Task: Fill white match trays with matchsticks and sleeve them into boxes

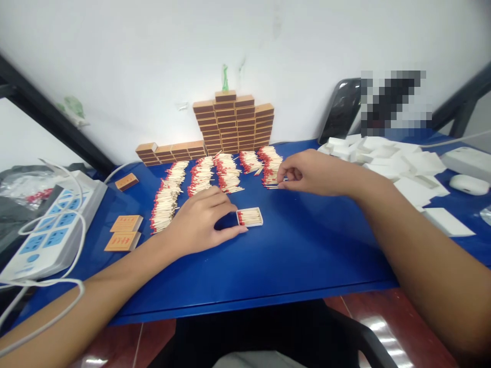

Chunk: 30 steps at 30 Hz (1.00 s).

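On the blue table (299, 255) my left hand (203, 220) curls around the left end of a small white matchbox tray (251, 217) filled with red-tipped matches, thumb and fingers touching it. My right hand (310, 173) reaches to the rightmost row of loose matches (270, 164), fingers pinched together on a few of them. Several rows of red-tipped matches (201, 176) lie side by side beyond the tray.
Stacked brown matchboxes (232, 122) stand against the white wall, with a lower row (172, 152) to their left. Three loose matchboxes (125, 232) lie left. A white power strip (49, 230) with cables sits far left. White empty trays (399, 163) pile right.
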Each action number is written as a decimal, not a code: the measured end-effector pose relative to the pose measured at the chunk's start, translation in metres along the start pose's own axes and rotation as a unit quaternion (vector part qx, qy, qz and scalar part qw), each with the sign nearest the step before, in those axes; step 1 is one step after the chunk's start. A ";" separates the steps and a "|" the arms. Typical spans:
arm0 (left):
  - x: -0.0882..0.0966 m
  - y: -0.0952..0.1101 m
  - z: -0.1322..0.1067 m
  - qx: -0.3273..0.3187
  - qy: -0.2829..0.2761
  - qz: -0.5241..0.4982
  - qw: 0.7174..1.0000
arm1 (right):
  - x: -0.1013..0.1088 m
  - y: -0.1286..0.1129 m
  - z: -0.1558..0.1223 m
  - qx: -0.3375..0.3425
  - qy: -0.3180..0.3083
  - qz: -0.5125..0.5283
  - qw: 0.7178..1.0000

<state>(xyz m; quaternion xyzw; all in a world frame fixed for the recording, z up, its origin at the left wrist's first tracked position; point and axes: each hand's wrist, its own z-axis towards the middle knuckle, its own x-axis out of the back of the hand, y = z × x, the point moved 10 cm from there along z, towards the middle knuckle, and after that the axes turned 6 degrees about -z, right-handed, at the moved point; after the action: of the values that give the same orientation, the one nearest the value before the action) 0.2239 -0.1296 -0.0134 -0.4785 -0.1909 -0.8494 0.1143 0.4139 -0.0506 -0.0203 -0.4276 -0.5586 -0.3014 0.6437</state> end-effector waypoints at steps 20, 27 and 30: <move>-0.001 0.002 -0.001 -0.001 -0.003 0.006 1.000 | -0.003 -0.008 0.006 0.045 0.022 0.010 0.999; -0.001 0.001 -0.001 0.001 -0.005 0.006 1.000 | -0.007 -0.012 0.005 0.037 -0.005 0.017 0.999; -0.001 0.001 0.000 0.003 -0.007 0.007 1.000 | -0.007 -0.014 0.004 0.036 -0.007 0.020 0.999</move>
<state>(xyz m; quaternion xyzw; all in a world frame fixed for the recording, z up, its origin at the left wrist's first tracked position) 0.2243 -0.1305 -0.0141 -0.4855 -0.1910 -0.8446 0.1204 0.3987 -0.0539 -0.0236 -0.4173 -0.5646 -0.2652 0.6609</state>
